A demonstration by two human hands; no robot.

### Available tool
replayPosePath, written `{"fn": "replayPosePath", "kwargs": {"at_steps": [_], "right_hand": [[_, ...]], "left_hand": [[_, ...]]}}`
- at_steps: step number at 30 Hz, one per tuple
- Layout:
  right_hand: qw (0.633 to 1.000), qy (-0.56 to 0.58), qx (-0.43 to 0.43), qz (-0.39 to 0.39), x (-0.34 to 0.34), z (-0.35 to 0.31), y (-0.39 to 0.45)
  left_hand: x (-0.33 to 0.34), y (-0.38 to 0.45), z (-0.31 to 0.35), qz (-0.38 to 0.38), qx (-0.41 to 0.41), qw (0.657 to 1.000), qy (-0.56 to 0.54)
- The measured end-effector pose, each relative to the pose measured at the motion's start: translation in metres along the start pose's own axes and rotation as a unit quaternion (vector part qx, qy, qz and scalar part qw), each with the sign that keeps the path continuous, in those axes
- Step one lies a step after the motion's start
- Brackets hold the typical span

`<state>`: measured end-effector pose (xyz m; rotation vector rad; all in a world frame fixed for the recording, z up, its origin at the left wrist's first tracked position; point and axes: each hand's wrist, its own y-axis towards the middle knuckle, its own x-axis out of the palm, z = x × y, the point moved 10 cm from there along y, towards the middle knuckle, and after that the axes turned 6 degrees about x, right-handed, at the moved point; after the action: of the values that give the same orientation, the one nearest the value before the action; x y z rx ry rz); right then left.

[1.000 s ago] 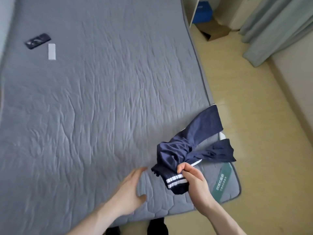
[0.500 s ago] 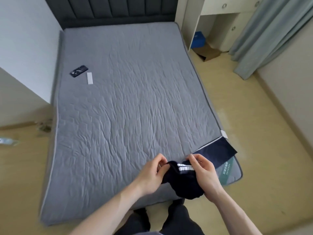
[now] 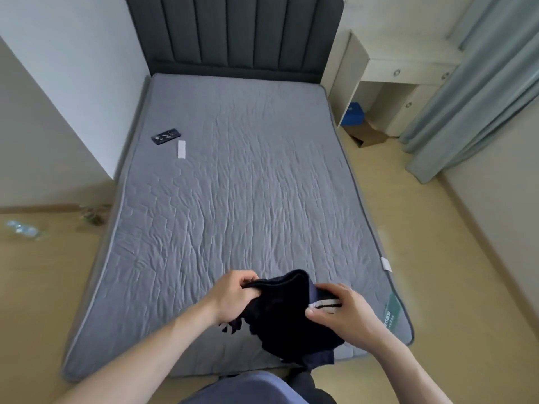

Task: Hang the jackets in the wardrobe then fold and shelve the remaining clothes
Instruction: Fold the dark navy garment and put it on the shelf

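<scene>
Your left hand (image 3: 233, 295) and right hand (image 3: 341, 312) both hold a navy garment (image 3: 287, 313) up over the near edge of the mattress (image 3: 248, 185), just in front of your body. L fingers are curled round the garment's upper left edge, thumb on top, fabric bunched in the grip. R hand pinches the right side w/ thumb below and fingers over the top, right at a band of white stripes (image 3: 326, 304). Between the hands the top edge arches up in a fold; the rest hangs down dark and crumpled, w/ a lighter blue bit showing at the bottom near your lap. Can't tell what kind of garment it is from this angle.

Mattress is grey, quilted, wrinkled. On its far left part lie a dark phone (image 3: 165, 136) and, just beside it, a small white strip (image 3: 181, 149), apart from each other and well away from your hands. A green label (image 3: 392, 312) sits on the near right corner, near your R hand; a white tag (image 3: 386, 263) sticks out on the right edge.

Dark padded headboard (image 3: 233, 33) at the far end. To the right of it a white desk (image 3: 390, 77) w/ a blue box (image 3: 353, 113) and a cardboard box (image 3: 369, 135) under it. Pale green curtain (image 3: 472, 91) at far right.
</scene>
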<state>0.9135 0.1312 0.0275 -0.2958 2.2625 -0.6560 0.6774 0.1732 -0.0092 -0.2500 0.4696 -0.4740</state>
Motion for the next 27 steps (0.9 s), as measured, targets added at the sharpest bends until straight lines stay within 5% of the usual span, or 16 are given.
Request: {"fn": "replayPosePath", "kwargs": {"at_steps": [4, 8, 13, 18, 22, 27], "right_hand": [[0.996, -0.051, -0.058, -0.037, 0.039, -0.011, 0.000], [0.999, 0.008, -0.023, 0.027, 0.048, -0.012, 0.019], [0.995, -0.084, 0.023, 0.052, 0.019, 0.003, 0.052], [0.987, -0.155, -0.018, 0.042, -0.022, -0.032, 0.098], [0.973, -0.203, -0.068, 0.087, -0.077, -0.097, 0.127], [0.930, -0.203, -0.181, 0.247, -0.199, -0.215, 0.128]], "left_hand": [[0.003, -0.001, 0.053, -0.048, 0.023, 0.998, -0.043], [-0.013, 0.007, 0.060, 0.013, -0.005, 0.998, -0.055], [-0.058, 0.013, 0.018, 0.048, -0.036, 0.962, 0.266], [-0.093, 0.028, -0.020, 0.044, -0.075, 0.926, 0.368], [-0.149, 0.063, 0.022, 0.134, -0.068, 0.917, 0.369], [-0.250, 0.090, 0.160, 0.308, 0.027, 0.883, 0.353]]}}
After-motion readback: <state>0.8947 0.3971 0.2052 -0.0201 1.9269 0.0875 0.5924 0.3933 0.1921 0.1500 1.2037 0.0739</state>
